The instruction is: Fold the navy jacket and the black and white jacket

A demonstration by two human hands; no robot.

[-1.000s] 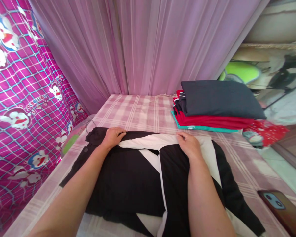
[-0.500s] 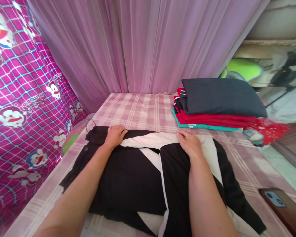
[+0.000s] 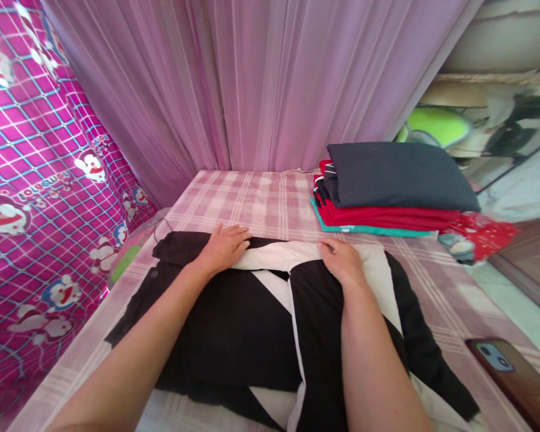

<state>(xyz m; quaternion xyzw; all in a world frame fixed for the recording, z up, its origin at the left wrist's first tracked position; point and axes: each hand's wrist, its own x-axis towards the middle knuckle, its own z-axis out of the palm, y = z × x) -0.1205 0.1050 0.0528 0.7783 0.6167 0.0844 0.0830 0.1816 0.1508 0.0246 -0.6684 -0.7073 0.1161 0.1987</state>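
Note:
A black and white long-sleeved top (image 3: 247, 324) lies partly folded in front of me, one sleeve (image 3: 418, 324) slanting toward the lower right. Along its far side runs a folded-over strip, black at the left and white toward the right. My left hand (image 3: 225, 247) rests flat on this strip, left of the middle, with its fingers stretched out. Farther right, my right hand (image 3: 341, 258) has its fingers curled at the white part of the far edge, pinching the cloth. The undersides of the right fingertips are hidden.
The top lies on a pink checked cloth (image 3: 234, 198). At the back right stands a stack of folded clothes (image 3: 400, 177), dark grey over red and teal. A phone (image 3: 517, 381) lies at the right edge. Purple curtains (image 3: 261, 84) hang behind; a magenta patterned cloth (image 3: 49, 150) hangs left.
My left hand has slid right along the folded strip, and its fingers have gone from curled at the edge to stretched flat. The right hand keeps its place on the cloth.

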